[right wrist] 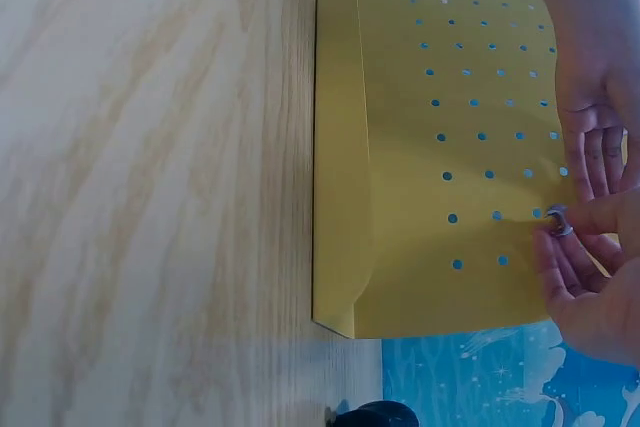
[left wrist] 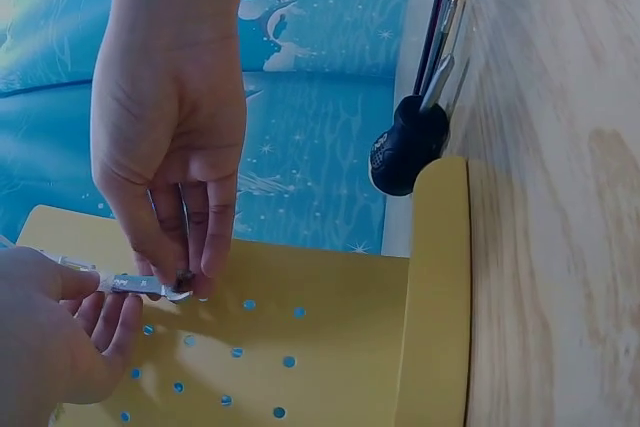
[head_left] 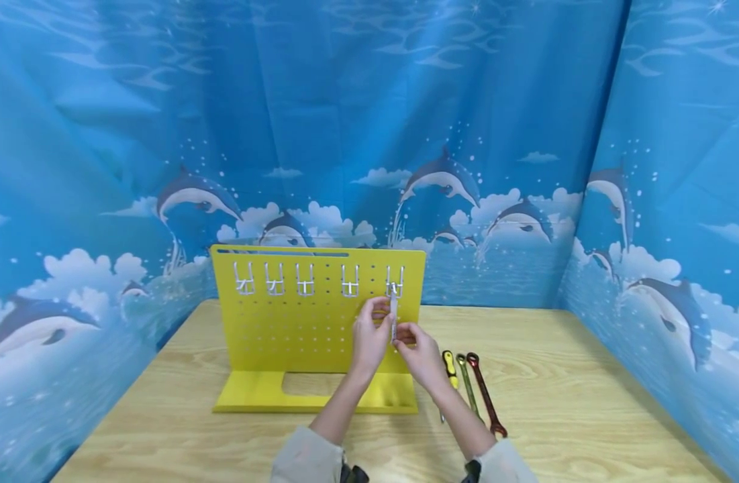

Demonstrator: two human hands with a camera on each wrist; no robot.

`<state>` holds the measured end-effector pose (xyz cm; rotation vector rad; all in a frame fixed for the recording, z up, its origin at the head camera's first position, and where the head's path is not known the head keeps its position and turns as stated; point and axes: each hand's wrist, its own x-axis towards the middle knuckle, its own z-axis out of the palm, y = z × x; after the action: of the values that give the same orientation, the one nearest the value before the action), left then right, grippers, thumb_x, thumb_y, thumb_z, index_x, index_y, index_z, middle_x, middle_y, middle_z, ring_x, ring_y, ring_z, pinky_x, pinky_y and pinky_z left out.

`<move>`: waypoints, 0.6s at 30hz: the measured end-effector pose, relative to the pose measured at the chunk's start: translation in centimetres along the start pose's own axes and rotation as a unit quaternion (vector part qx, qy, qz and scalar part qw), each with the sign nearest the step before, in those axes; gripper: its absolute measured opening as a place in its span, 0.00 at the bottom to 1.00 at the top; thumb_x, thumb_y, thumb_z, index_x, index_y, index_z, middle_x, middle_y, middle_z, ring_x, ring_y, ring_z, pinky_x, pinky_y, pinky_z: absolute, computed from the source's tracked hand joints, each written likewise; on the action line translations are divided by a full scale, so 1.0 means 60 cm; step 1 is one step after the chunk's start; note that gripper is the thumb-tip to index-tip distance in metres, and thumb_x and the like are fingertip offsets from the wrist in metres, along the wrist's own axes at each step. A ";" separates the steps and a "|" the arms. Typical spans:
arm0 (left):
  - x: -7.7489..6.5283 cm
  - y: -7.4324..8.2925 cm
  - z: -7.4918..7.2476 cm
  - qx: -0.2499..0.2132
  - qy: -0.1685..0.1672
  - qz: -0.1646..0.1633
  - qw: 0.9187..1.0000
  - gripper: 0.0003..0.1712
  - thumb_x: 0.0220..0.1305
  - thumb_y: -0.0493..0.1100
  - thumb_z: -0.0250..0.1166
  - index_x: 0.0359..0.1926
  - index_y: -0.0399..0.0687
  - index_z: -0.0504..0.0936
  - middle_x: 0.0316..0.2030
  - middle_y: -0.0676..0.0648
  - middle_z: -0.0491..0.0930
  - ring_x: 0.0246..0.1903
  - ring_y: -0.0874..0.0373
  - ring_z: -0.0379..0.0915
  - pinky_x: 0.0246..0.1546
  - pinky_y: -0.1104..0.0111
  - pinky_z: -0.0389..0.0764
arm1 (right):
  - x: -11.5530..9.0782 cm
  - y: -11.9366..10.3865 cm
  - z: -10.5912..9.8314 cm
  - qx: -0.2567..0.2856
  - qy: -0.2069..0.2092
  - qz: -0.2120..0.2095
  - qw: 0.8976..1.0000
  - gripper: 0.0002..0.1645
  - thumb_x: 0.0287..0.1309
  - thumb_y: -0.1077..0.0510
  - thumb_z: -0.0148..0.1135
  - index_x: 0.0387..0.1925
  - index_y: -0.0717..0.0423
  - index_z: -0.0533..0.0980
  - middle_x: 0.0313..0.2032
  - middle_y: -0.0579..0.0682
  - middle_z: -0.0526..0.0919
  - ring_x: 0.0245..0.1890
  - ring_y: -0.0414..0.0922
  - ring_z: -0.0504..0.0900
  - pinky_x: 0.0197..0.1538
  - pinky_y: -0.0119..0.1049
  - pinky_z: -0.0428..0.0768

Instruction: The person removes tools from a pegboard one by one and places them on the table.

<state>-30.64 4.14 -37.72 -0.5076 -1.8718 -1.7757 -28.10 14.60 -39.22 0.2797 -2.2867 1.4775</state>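
Note:
A narrow silver wrench [head_left: 394, 315] hangs upright in front of the yellow pegboard [head_left: 297, 329], its upper end at the rightmost metal hook [head_left: 395, 275]. My left hand [head_left: 370, 339] pinches its shank between thumb and fingers. In the left wrist view, lettering shows on the wrench [left wrist: 135, 284] beside my left hand [left wrist: 50, 332]. Lower down, my right hand [head_left: 422, 355] pinches the bottom end. The right wrist view shows the curved tip [right wrist: 558, 220] between the thumb and fingers of my right hand [right wrist: 600, 292]. Fingers partly hide how the top meets the hook.
Several more metal hooks [head_left: 305, 280] line the board's upper part. On the table [head_left: 544, 389], right of the board's base [head_left: 254, 392], lie a yellow-and-black screwdriver [head_left: 449, 365], a green wrench [head_left: 468, 382] and a red wrench [head_left: 485, 392]. A dolphin-print curtain [head_left: 345, 134] encloses the table.

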 end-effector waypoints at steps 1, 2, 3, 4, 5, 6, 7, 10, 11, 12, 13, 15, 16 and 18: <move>0.001 0.001 0.001 0.002 0.000 -0.002 1.000 0.15 0.54 0.26 0.61 0.45 0.33 0.74 0.37 0.41 0.78 0.37 0.47 0.76 0.40 0.66 0.79 | -0.001 0.000 -0.001 -0.003 0.002 -0.001 1.000 0.11 0.51 0.71 0.59 0.39 0.68 0.75 0.34 0.55 0.80 0.35 0.50 0.78 0.39 0.35 0.80; 0.002 0.002 0.001 0.004 0.000 -0.006 1.000 0.15 0.54 0.26 0.62 0.45 0.34 0.75 0.37 0.41 0.78 0.37 0.48 0.76 0.39 0.67 0.79 | -0.002 -0.001 -0.002 -0.003 0.004 -0.001 1.000 0.10 0.50 0.72 0.59 0.38 0.68 0.75 0.33 0.54 0.79 0.34 0.50 0.77 0.38 0.35 0.80; 0.002 0.004 0.001 0.005 0.000 -0.007 1.000 0.15 0.54 0.26 0.62 0.44 0.34 0.75 0.37 0.41 0.78 0.36 0.48 0.75 0.39 0.67 0.79 | -0.003 -0.001 -0.003 -0.003 0.006 -0.002 1.000 0.10 0.50 0.72 0.60 0.37 0.67 0.75 0.32 0.54 0.79 0.34 0.49 0.77 0.38 0.35 0.80; 0.002 0.005 0.001 0.006 0.000 -0.010 1.000 0.15 0.54 0.26 0.62 0.44 0.34 0.75 0.36 0.41 0.78 0.36 0.48 0.75 0.38 0.67 0.79 | -0.004 -0.001 -0.004 -0.003 0.007 -0.003 1.000 0.09 0.49 0.72 0.60 0.36 0.67 0.75 0.31 0.53 0.79 0.33 0.49 0.77 0.38 0.35 0.80; 0.002 0.006 0.001 0.005 -0.001 -0.013 1.000 0.15 0.54 0.26 0.62 0.44 0.34 0.76 0.36 0.42 0.78 0.36 0.48 0.75 0.38 0.67 0.79 | -0.005 -0.002 -0.005 -0.004 0.007 -0.006 1.000 0.09 0.49 0.72 0.60 0.36 0.67 0.75 0.31 0.53 0.79 0.33 0.49 0.77 0.37 0.35 0.80; 0.002 0.007 0.002 0.004 -0.002 -0.014 1.000 0.15 0.53 0.26 0.62 0.44 0.34 0.76 0.36 0.42 0.78 0.36 0.48 0.75 0.38 0.67 0.79 | -0.006 -0.002 -0.006 -0.004 0.007 -0.008 1.000 0.09 0.49 0.73 0.60 0.36 0.67 0.75 0.31 0.53 0.79 0.33 0.49 0.77 0.37 0.35 0.80; 0.002 0.008 0.002 0.003 -0.002 -0.016 1.000 0.15 0.53 0.26 0.62 0.44 0.34 0.76 0.36 0.42 0.78 0.36 0.48 0.75 0.38 0.67 0.79 | -0.007 -0.002 -0.007 -0.003 0.006 -0.011 1.000 0.09 0.49 0.73 0.60 0.36 0.67 0.75 0.30 0.54 0.79 0.33 0.49 0.77 0.37 0.35 0.80; 0.002 0.011 0.002 -0.005 -0.004 -0.022 1.000 0.16 0.53 0.26 0.62 0.45 0.35 0.76 0.37 0.42 0.78 0.36 0.48 0.75 0.37 0.67 0.80 | -0.010 -0.005 -0.011 0.001 0.005 -0.020 1.000 0.10 0.49 0.73 0.60 0.36 0.68 0.75 0.30 0.55 0.79 0.32 0.49 0.77 0.36 0.34 0.80; 0.001 0.012 0.002 -0.008 -0.004 -0.023 1.000 0.16 0.53 0.26 0.62 0.45 0.35 0.76 0.37 0.42 0.78 0.36 0.48 0.75 0.37 0.67 0.80 | -0.012 -0.006 -0.013 0.002 0.005 -0.023 1.000 0.10 0.48 0.74 0.60 0.36 0.68 0.75 0.30 0.56 0.79 0.32 0.49 0.77 0.36 0.34 0.80; 0.001 0.012 0.002 -0.010 -0.004 -0.024 1.000 0.16 0.53 0.26 0.62 0.45 0.35 0.76 0.37 0.42 0.78 0.36 0.48 0.75 0.37 0.67 0.80 | -0.013 -0.008 -0.014 0.002 0.005 -0.026 1.000 0.10 0.48 0.74 0.60 0.36 0.68 0.75 0.30 0.56 0.79 0.31 0.49 0.77 0.36 0.34 0.80; 0.000 0.014 0.003 -0.013 -0.003 -0.024 1.000 0.16 0.53 0.26 0.62 0.45 0.35 0.76 0.37 0.42 0.78 0.36 0.48 0.75 0.37 0.67 0.80 | -0.014 -0.009 -0.016 0.001 0.004 -0.028 1.000 0.10 0.48 0.74 0.60 0.36 0.68 0.75 0.30 0.56 0.79 0.31 0.49 0.78 0.36 0.34 0.80; -0.001 0.018 0.002 -0.022 -0.003 -0.025 0.999 0.16 0.53 0.25 0.62 0.45 0.34 0.76 0.37 0.41 0.78 0.36 0.47 0.75 0.37 0.67 0.80 | -0.017 -0.012 -0.019 0.000 0.002 -0.031 1.000 0.10 0.48 0.74 0.60 0.36 0.68 0.76 0.30 0.56 0.80 0.31 0.49 0.78 0.36 0.34 0.80; -0.004 0.028 0.000 -0.024 -0.004 -0.028 0.999 0.16 0.53 0.25 0.62 0.44 0.33 0.75 0.37 0.39 0.77 0.36 0.46 0.74 0.38 0.65 0.80 | -0.019 -0.013 -0.021 0.000 0.001 -0.032 0.999 0.10 0.48 0.74 0.60 0.36 0.68 0.76 0.30 0.56 0.80 0.31 0.49 0.78 0.36 0.34 0.80; -0.008 0.042 -0.003 -0.029 -0.004 -0.028 0.999 0.15 0.53 0.24 0.61 0.44 0.31 0.75 0.37 0.38 0.77 0.36 0.44 0.74 0.38 0.64 0.80 | -0.021 -0.015 -0.024 0.000 -0.002 -0.032 0.999 0.11 0.48 0.74 0.60 0.37 0.69 0.76 0.30 0.55 0.79 0.31 0.49 0.78 0.36 0.34 0.80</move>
<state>-28.76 4.19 -35.99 -0.4896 -1.8618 -1.8712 -26.31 15.43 -38.50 0.3532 -2.2604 1.4457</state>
